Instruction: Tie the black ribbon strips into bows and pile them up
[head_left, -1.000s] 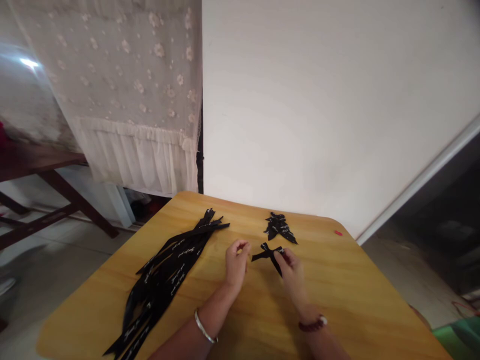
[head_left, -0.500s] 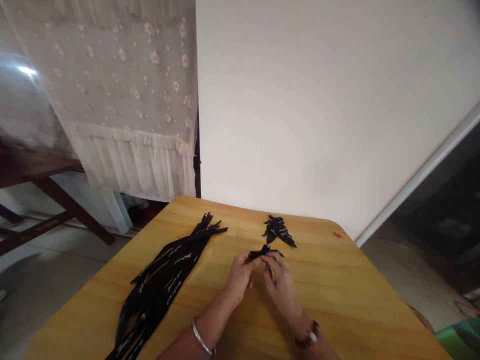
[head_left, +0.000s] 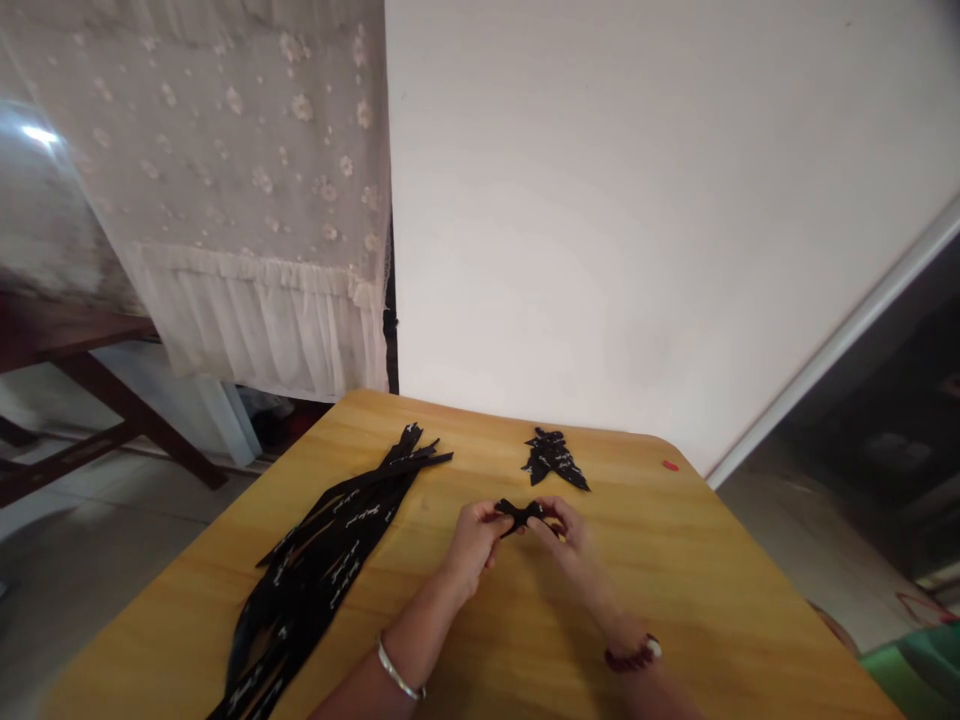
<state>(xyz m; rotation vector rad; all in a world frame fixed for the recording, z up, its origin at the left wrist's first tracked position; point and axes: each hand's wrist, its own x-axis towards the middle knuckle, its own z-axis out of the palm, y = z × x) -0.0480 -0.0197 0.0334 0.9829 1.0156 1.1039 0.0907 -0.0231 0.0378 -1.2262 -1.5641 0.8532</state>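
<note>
Both my left hand (head_left: 474, 545) and my right hand (head_left: 568, 540) pinch a small black satin ribbon bow (head_left: 521, 515) from either side, just above the wooden tabletop (head_left: 600, 600). Its knot is partly hidden by my fingers. To the left lies a bundle of long black ribbons (head_left: 330, 560) with white script. Beyond my hands sits a small heap of black ribbon pieces (head_left: 553, 458), which my hands do not touch.
A small red piece (head_left: 670, 465) lies near the table's far right corner. A lace curtain (head_left: 225, 180) and a white wall (head_left: 600, 220) rise behind the table. A dark wooden bench (head_left: 67, 345) stands at the left, and something green (head_left: 911, 670) shows at the lower right.
My hands have come closer together, and the ribbon now looks tighter and more compact between them. My view has tilted slightly, shifting the table in the frame.
</note>
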